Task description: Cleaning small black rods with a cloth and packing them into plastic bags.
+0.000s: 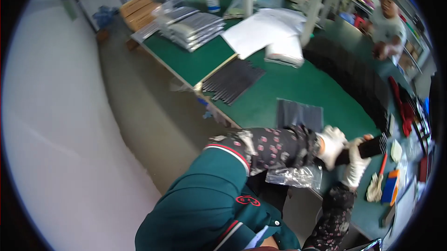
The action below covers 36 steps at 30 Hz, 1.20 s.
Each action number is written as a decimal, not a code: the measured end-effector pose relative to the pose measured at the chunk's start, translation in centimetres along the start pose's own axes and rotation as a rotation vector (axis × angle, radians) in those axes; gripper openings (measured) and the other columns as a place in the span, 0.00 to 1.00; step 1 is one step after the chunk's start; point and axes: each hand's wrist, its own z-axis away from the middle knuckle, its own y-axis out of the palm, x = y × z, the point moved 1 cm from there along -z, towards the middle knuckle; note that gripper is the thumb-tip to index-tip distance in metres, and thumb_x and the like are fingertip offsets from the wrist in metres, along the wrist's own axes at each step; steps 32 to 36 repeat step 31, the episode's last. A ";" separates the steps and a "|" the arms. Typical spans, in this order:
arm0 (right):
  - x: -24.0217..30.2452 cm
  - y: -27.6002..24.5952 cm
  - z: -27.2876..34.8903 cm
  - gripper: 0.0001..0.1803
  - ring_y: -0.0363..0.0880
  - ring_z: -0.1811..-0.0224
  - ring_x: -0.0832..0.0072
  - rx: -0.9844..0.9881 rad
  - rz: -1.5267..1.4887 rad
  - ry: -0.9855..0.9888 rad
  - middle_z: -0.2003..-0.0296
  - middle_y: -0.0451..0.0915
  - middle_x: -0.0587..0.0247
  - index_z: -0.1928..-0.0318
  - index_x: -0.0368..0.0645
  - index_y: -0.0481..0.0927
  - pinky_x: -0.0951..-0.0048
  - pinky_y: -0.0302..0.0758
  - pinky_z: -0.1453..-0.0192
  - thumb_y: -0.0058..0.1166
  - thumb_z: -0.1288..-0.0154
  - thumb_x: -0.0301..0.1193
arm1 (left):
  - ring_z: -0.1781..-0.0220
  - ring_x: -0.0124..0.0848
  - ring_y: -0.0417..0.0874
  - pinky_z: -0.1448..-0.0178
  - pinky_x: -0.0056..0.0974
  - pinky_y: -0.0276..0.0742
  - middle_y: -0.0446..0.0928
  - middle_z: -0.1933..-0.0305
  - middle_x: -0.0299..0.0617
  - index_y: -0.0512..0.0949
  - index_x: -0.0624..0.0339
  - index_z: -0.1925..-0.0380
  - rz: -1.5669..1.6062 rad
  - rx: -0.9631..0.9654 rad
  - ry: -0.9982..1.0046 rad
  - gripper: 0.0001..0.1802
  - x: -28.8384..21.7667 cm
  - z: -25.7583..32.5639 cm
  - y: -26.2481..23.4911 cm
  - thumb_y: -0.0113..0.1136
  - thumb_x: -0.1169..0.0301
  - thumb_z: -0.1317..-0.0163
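Note:
A bundle of thin black strips [372, 147] lies across both my white-gloved hands at the right side of the green table. My right hand [356, 163] is closed around the middle of the bundle. At its left end, my left hand [332, 145] is closed too, its fingers partly hidden. Just beyond my left forearm lies a flat clear bag with a dark sheet-like look [300, 113]. A crinkled clear plastic bag [295, 176] rests at the near table edge, below my left forearm.
Black strips [234, 80] lie side by side at the table's left edge. White sheets [260, 30] and stacked grey packs [192, 26] are farther back. An orange-and-blue box [390, 187] and a red-handled tool [383, 163] lie right. Another person [389, 27] stands across the table.

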 end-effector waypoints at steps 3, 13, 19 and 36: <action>0.5 3.5 1.7 0.25 0.72 0.67 0.83 0.046 -0.127 0.126 0.67 0.72 0.72 0.49 0.42 0.68 0.77 0.74 0.56 0.61 0.46 0.17 | 0.65 0.49 0.83 0.60 0.44 0.81 0.80 0.64 0.53 0.79 0.66 0.65 -0.016 0.046 -0.134 0.25 1.6 1.4 -5.3 0.68 0.68 0.69; 0.8 3.4 3.7 0.15 0.77 0.72 0.74 0.213 -0.297 0.543 0.73 0.76 0.64 0.54 0.40 0.73 0.72 0.76 0.68 0.58 0.40 0.29 | 0.26 0.36 0.58 0.26 0.61 0.43 0.58 0.27 0.33 0.62 0.35 0.38 -0.691 -0.280 0.906 0.28 2.3 0.5 -3.7 0.49 0.64 0.41; 6.8 3.4 8.1 0.08 0.76 0.77 0.73 0.436 -0.388 0.858 0.78 0.75 0.60 0.66 0.35 0.73 0.70 0.77 0.71 0.54 0.47 0.23 | 0.73 0.30 0.75 0.60 0.36 0.74 0.67 0.81 0.31 0.73 0.50 0.69 -0.443 -0.138 1.103 0.09 -1.1 0.6 -5.1 0.57 0.66 0.52; 16.1 -1.6 9.5 0.41 0.76 0.79 0.80 0.358 0.073 0.695 0.67 0.78 0.61 0.31 0.40 0.55 0.80 0.77 0.75 0.59 0.44 0.27 | 0.73 0.41 0.80 0.66 0.39 0.75 0.77 0.76 0.38 0.76 0.52 0.72 0.110 -0.476 0.673 0.14 -0.9 -0.5 -2.8 0.68 0.64 0.59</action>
